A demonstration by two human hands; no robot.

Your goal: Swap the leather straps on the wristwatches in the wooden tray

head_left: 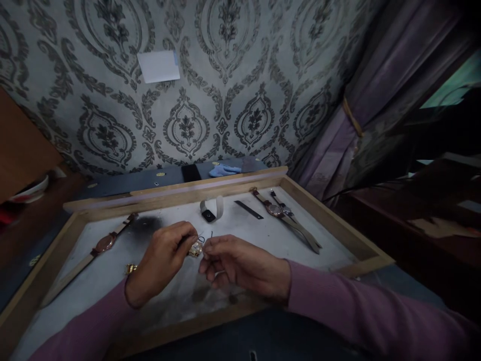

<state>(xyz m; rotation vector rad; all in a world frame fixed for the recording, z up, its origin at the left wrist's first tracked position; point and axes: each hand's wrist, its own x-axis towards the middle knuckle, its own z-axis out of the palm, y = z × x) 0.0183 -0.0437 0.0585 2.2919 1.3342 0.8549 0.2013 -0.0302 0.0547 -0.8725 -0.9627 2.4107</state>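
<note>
Around the hands, left to right across the wood-framed tray (221,183): a watch with a rose-toned case (104,244), slanting; a gold-toned piece (131,268), partly behind the left wrist; a smartwatch (208,215), pale band standing up; a flat dark strip (248,209); two strapped watches (276,210) side by side. Nothing stands between me and the hands.

Left hand (163,260): back turned up, wrist bent inward, thumb and forefinger pinching at a gold-toned watch (195,248). Right hand (233,260): comes in from the side, thumb and forefinger close together, other fingers curled; grip unclear.

Gold-toned watch: between the hands' fingertips, light dial, partly covered; thin dark loop (202,239) above it.
</note>
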